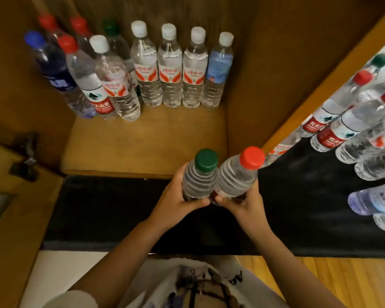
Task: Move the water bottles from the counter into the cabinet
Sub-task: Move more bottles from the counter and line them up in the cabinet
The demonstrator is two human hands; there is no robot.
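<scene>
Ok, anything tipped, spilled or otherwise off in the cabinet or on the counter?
Nothing stands out. The cabinet bottles stand upright and capped, with no spill on the shelf. The left hand holds a green-capped bottle, the right hand a red-capped one.

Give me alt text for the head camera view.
A person's left hand grips a green-capped bottle and the right hand a red-capped bottle before an open cabinet holding upright bottles. More bottles wait on the counter at right.
</scene>
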